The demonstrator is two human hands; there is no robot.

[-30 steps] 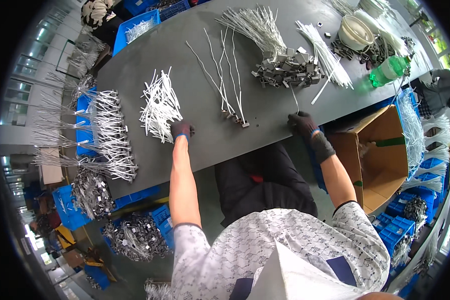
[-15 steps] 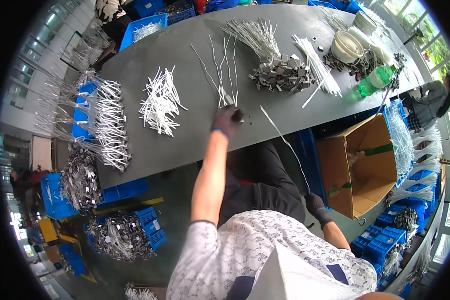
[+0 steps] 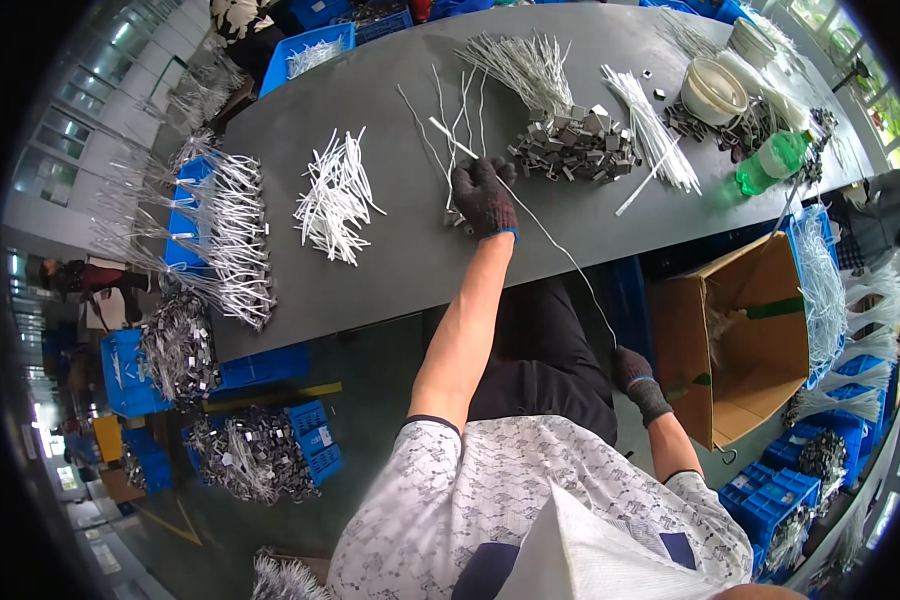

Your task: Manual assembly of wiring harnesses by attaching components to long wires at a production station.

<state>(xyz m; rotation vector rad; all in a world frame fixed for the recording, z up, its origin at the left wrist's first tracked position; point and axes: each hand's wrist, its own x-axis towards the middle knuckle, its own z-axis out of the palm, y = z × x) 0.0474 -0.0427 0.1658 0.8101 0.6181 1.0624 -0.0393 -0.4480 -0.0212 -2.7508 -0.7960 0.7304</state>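
My left hand (image 3: pixel 485 195), in a dark glove, is closed over the table on a thin white wire (image 3: pixel 575 263). The wire's thicker white sleeved end sticks out past the fingers to the upper left. From there the wire bends down over the table edge to my right hand (image 3: pixel 635 375), also gloved, whose fingers are closed on its lower end. Several thin wires (image 3: pixel 428 135) lie fanned out beyond my left hand, their near ends partly covered by it. A heap of small metal clips (image 3: pixel 580 145) is to the right of that hand.
White sleeve pieces (image 3: pixel 335 200) lie left on the table (image 3: pixel 270 120). Wire bundles (image 3: pixel 525 75) and long white strips (image 3: pixel 655 130) lie far right, near a tub (image 3: pixel 713 92) and a green bottle (image 3: pixel 773 163). A cardboard box (image 3: pixel 685 345) stands beside my right hand.
My left hand has moved up and right and now grips the sleeved part of the wire, which has been lying across the table. My right hand keeps its hold, slightly higher.
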